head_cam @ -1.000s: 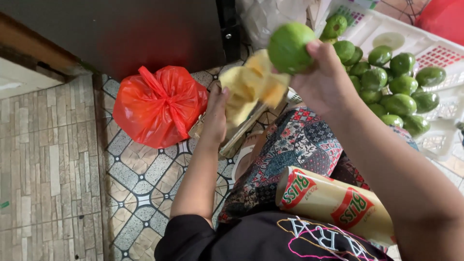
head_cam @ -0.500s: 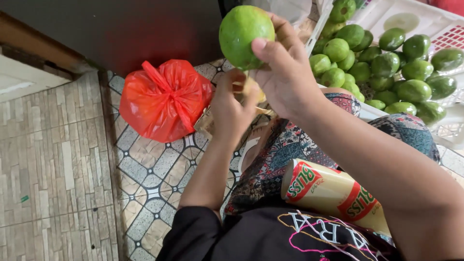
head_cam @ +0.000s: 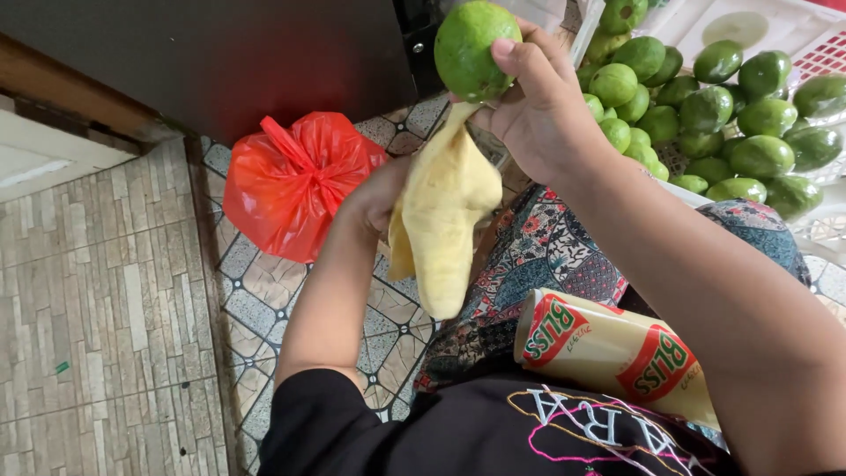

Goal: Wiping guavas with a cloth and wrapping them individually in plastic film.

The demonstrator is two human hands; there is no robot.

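Note:
My right hand (head_cam: 538, 106) grips a round green fruit (head_cam: 474, 48) and holds it up in front of a dark cabinet. My left hand (head_cam: 374, 198) holds a yellow cloth (head_cam: 441, 216) that hangs down just under the fruit, its top end touching the fruit's underside. A white crate (head_cam: 749, 22) with several more green fruits (head_cam: 705, 106) stands at the upper right, beside my right forearm.
A tied red plastic bag (head_cam: 291, 181) lies on the patterned tile floor left of my left arm. A yellow and red printed packet (head_cam: 617, 353) rests on my lap over patterned cloth. Stone-look tiles (head_cam: 97, 335) cover the left side.
My right hand brought the fruit leftward and closer to the camera. The yellow cloth in my left hand has come up under the fruit and now hangs open.

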